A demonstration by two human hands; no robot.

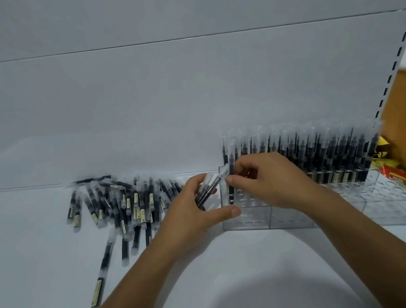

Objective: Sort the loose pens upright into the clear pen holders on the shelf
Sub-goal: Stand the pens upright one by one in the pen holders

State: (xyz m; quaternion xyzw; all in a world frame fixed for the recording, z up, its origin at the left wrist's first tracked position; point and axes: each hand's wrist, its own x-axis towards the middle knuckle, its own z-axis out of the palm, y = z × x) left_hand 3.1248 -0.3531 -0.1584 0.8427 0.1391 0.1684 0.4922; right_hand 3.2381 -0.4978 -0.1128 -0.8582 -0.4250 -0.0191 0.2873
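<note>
Head view: filling the clear holder (245, 222).
Grips spare pens (207, 191) in left hand (193, 210), close for supply; pinches one pen (231, 188) upright in right hand (268, 181), likely to seat straight.

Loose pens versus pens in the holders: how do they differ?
The loose pens lie flat on the shelf; the pens in the holders stand upright. The loose pens overlap in a jumble; the pens in the holders sit in rows. Both are dark-bodied with clear caps.
</note>
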